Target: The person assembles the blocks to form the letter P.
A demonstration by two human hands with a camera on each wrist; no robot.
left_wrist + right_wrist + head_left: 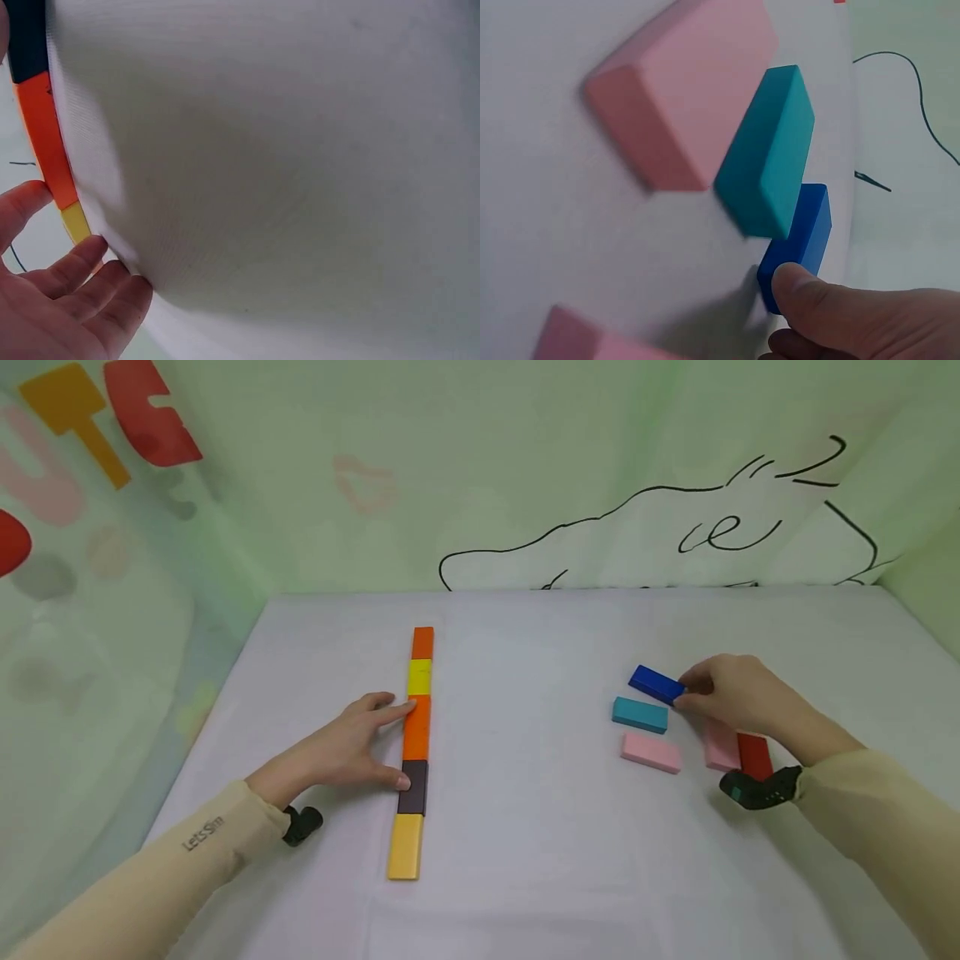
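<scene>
In the head view my right hand (pixel 738 692) pinches the near right end of a dark blue block (pixel 656 684) between thumb and fingers. The right wrist view shows the thumb on the end of that blue block (pixel 801 244). A teal block (pixel 640 715) and a pink block (pixel 651 752) lie just nearer on the table. My left hand (pixel 345 747) rests beside a straight row of blocks, its index fingertip at the long orange block (pixel 417 728) and its thumb on the dark brown block (pixel 413 786). Its other fingers are extended in the left wrist view.
The row's far end has a yellow block (pixel 420 677) and an orange block (pixel 423 643); a light yellow-orange block (pixel 405 847) ends it nearby. Under the right forearm lie another pink block (pixel 722 747) and a red block (pixel 754 755). A printed curtain (pixel 525 468) hangs behind the white table (pixel 525 843).
</scene>
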